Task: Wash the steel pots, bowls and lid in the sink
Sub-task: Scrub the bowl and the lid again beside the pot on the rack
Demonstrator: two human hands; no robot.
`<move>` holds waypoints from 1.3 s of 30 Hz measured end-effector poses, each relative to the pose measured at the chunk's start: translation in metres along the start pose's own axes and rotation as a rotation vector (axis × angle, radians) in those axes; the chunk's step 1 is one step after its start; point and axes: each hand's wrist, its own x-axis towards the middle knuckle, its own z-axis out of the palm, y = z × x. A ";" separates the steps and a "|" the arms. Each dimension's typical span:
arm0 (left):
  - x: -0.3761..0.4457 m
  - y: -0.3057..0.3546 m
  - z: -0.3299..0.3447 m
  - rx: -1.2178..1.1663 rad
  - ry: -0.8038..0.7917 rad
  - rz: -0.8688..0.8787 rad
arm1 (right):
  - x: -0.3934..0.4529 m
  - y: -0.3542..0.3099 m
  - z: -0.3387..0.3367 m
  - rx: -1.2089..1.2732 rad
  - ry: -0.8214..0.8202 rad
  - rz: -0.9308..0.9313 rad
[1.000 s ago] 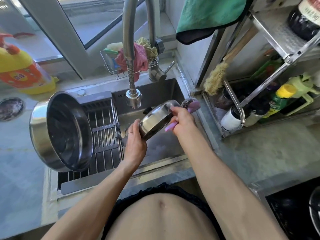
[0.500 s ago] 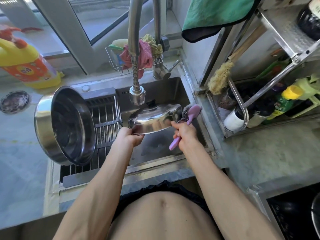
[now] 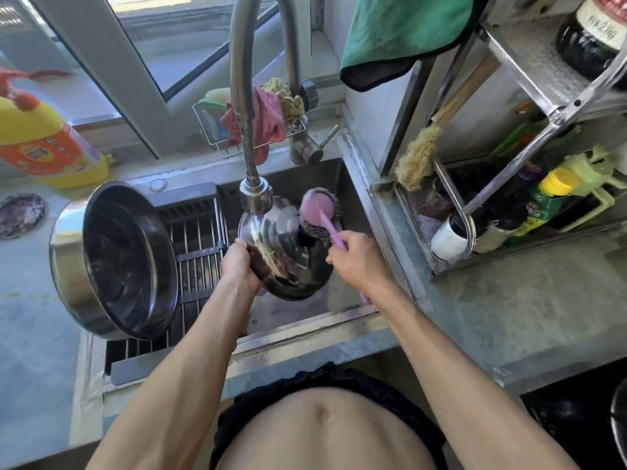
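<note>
The left hand (image 3: 239,266) grips the lid (image 3: 285,252) by its rim; the right hand (image 3: 356,262) is clamped on the brush (image 3: 320,212). A wet rim could slip and drop into the sink (image 3: 356,184) under hard scrubbing.

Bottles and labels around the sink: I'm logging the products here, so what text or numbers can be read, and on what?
"2" followed by unclear characters: white label of the dark bottle on the top shelf.
Yellow detergent bottle, orange label: print too blurred to read.
Green bottle with yellow cap: label too small to read.
Nothing else legible.
</note>
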 end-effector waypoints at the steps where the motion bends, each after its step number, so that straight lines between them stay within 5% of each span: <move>1: -0.001 0.001 -0.002 0.046 -0.013 0.010 | -0.001 -0.006 0.001 -0.063 -0.054 -0.090; 3: 0.000 0.000 -0.004 0.113 -0.041 0.028 | -0.001 -0.011 0.000 -0.256 -0.128 -0.235; 7: -0.001 0.002 -0.008 0.178 -0.069 0.088 | 0.010 -0.017 -0.004 -0.484 0.097 -0.211; 11: 0.002 0.003 -0.017 0.180 -0.019 0.102 | -0.004 -0.035 0.009 -0.508 -0.099 -0.394; 15: 0.006 0.006 -0.018 0.172 -0.050 0.109 | 0.020 -0.034 -0.012 -0.574 0.049 -0.239; 19: 0.009 0.004 -0.023 0.216 -0.062 0.123 | -0.001 -0.045 0.008 -0.591 -0.191 -0.450; 23: 0.009 0.000 -0.027 0.219 -0.060 0.156 | 0.030 -0.035 -0.015 -0.596 0.018 -0.187; 28: 0.015 0.003 -0.029 0.235 -0.082 0.147 | 0.003 -0.046 -0.003 -0.515 -0.210 -0.382; 32: 0.016 0.000 -0.030 0.168 -0.163 0.099 | 0.033 -0.030 -0.022 -0.550 0.047 -0.161; 36: 0.021 0.000 -0.033 0.149 -0.193 0.048 | 0.011 -0.035 -0.007 -0.530 -0.172 -0.345; 39: 0.021 0.000 -0.033 0.175 -0.170 0.065 | 0.038 -0.022 -0.025 -0.573 0.020 -0.128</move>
